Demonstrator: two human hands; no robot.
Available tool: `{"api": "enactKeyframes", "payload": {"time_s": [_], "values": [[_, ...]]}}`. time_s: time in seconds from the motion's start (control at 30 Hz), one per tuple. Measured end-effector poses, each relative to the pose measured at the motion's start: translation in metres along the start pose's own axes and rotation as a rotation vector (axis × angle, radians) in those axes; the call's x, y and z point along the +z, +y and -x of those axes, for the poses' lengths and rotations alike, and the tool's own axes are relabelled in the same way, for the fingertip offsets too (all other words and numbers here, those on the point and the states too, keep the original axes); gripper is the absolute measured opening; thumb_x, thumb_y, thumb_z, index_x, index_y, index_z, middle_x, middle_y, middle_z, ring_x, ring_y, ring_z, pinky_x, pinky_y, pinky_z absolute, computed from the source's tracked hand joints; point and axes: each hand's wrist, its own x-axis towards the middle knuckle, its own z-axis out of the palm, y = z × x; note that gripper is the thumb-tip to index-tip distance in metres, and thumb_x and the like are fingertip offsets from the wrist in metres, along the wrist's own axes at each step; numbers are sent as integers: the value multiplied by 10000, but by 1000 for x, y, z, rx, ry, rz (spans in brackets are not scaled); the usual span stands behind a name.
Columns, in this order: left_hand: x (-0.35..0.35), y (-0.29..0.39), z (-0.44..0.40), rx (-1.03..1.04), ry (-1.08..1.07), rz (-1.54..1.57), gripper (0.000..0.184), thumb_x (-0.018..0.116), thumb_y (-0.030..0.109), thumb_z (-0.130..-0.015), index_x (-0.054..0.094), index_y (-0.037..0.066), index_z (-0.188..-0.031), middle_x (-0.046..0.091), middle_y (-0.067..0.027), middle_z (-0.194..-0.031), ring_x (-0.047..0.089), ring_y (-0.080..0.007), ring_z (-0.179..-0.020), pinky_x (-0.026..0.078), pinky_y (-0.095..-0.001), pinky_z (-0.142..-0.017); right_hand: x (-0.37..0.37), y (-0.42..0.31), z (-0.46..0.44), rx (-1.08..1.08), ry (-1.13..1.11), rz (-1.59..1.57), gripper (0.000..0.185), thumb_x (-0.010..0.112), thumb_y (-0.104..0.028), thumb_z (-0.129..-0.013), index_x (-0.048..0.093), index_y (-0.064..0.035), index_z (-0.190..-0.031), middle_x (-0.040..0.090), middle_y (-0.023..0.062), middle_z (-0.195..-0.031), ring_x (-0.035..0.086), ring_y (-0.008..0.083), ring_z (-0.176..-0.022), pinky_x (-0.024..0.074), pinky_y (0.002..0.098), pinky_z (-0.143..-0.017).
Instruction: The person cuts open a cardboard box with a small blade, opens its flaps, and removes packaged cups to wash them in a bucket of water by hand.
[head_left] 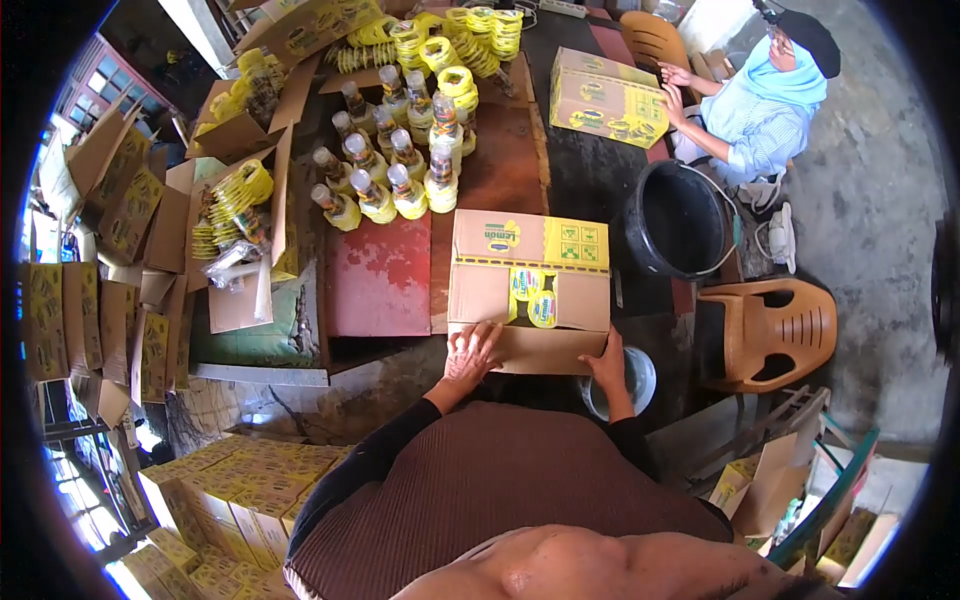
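A brown and yellow cardboard box [530,240], printed "Lemon", sits on the table right in front of me. Through the gap at its near side, round yellow labelled tops [541,308] show, below the printed top panel. My left hand [472,358] grips the box's near left corner, fingers over the edge of the near flap. At the near right corner, my right hand [608,366] holds the side, thumb against the cardboard. The undersides of both hands are hidden.
Clear-topped bottles [362,150] and stacked yellow rings [408,45] stand at the back left. A co-worker [770,100] handles another box [610,95]. A black bucket [685,220], pale bucket [640,383] and orange chair [765,335] are right. Cartons [240,490] are stacked left.
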Motion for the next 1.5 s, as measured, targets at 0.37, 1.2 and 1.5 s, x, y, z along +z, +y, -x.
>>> {"api": "enactKeyframes", "payload": {"time_s": [0.37,1.2,1.5], "values": [[37,-15,-14,84,204,-167,751,746,355,-674,447,238,-1353,407,-42,-1386,351,-219,-1313,273,-472,-1019,12,-17,2,-416,266,489,1015,818,-155,-648,225,-47,-1464,161,180,-1543,136,363,-1434,207,474,-1135],[30,-34,-36,48,43,-247,542,611,303,-824,427,220,-1327,507,-64,-1149,498,-269,-1021,376,-456,-899,-35,-15,-59,-725,108,374,549,779,-368,-669,587,-125,-1122,524,62,-1149,444,278,-1170,305,457,-984],[-22,-33,-73,-9,-54,6,479,705,246,-714,552,141,-1155,521,-92,-1138,509,-307,-1019,431,-415,-892,-16,-40,-110,-719,131,343,480,635,-467,-828,610,-93,-1127,546,78,-1151,455,295,-1129,346,469,-944]]}}
